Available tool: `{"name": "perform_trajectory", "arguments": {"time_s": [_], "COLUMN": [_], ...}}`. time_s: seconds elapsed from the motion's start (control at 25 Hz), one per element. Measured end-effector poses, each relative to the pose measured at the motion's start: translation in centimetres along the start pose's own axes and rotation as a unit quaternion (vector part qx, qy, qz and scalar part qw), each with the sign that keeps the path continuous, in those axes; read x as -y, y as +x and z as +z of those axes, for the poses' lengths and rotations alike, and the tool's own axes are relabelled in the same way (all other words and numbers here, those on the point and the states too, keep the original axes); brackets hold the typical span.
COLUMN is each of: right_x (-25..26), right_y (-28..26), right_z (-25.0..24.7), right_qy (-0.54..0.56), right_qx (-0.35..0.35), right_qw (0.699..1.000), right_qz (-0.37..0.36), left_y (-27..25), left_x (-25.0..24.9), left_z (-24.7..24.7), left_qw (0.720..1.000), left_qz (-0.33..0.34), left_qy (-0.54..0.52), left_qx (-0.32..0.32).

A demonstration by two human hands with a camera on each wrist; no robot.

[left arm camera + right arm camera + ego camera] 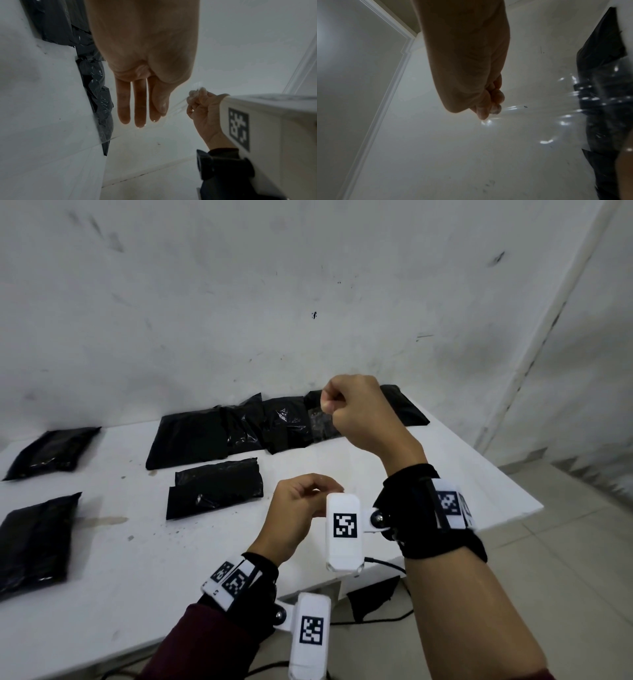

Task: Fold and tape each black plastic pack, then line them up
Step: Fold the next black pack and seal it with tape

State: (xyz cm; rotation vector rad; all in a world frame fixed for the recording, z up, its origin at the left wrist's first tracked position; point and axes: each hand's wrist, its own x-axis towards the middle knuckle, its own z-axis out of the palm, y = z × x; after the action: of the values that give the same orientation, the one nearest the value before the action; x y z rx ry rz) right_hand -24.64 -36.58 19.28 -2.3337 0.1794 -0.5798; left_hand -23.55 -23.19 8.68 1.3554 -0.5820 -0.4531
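A strip of clear tape [320,426] is stretched in the air between my two hands. My right hand [328,402] is raised in a fist and pinches the upper end; the right wrist view shows its fingertips [488,112] on the shiny tape [556,115]. My left hand [322,487] is lower and nearer, with thumb pressed to fingers [159,112] on the other end of the tape [176,106]. A folded black pack [215,487] lies on the white table [137,559], left of my left hand. Neither hand touches a pack.
Several black packs [239,429] overlap in a row at the back by the wall. Two more packs [51,451] [34,542] lie at the left. The table's right edge [496,474] runs close by my right forearm. Cables and a black scrap [373,597] lie on the floor below.
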Motion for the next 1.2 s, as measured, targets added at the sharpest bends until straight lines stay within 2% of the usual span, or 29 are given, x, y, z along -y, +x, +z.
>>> {"name": "perform_trajectory", "arguments": {"time_s": [0.32, 0.4, 0.48, 0.6, 0.68, 0.76, 0.88, 1.08, 1.2], "right_x": [1.2, 2.4, 4.4, 7.5, 7.0, 5.8, 4.0, 1.6, 0.4], "right_y": [-0.2, -0.2, 1.3, 4.2, 5.8, 7.1, 8.1, 9.1, 9.4], "right_z": [0.1, -0.6, -2.5, -5.6, -5.9, -4.6, -1.7, 1.6, 3.1], "right_qy": [0.007, 0.036, 0.065, 0.068, 0.059, 0.070, 0.082, 0.060, 0.067], "right_qx": [0.009, -0.046, -0.154, -0.186, -0.175, -0.155, -0.115, -0.109, -0.094], "right_qw": [1.000, 0.998, 0.984, 0.976, 0.981, 0.985, 0.990, 0.990, 0.989], "right_qz": [-0.013, -0.022, -0.065, -0.088, -0.057, -0.023, 0.020, 0.065, 0.097], "left_y": [-0.9, -1.0, 1.0, 4.2, 5.2, 4.9, 3.8, 2.6, 2.7], "left_x": [-0.8, -3.1, -6.7, -12.5, -12.2, -10.2, -7.2, -3.5, -2.0], "left_z": [-0.2, 0.1, -1.0, -4.3, -6.2, -7.8, -9.3, -11.5, -12.2], "left_qw": [1.000, 0.998, 0.989, 0.986, 0.988, 0.989, 0.996, 0.996, 0.994], "left_qz": [-0.002, 0.025, 0.109, 0.162, 0.122, 0.079, 0.029, -0.018, -0.044], "left_qy": [0.017, -0.043, -0.086, -0.002, 0.090, 0.127, 0.079, 0.046, 0.103], "left_qx": [-0.016, -0.030, -0.052, -0.034, -0.007, 0.006, 0.010, 0.074, 0.021]}}
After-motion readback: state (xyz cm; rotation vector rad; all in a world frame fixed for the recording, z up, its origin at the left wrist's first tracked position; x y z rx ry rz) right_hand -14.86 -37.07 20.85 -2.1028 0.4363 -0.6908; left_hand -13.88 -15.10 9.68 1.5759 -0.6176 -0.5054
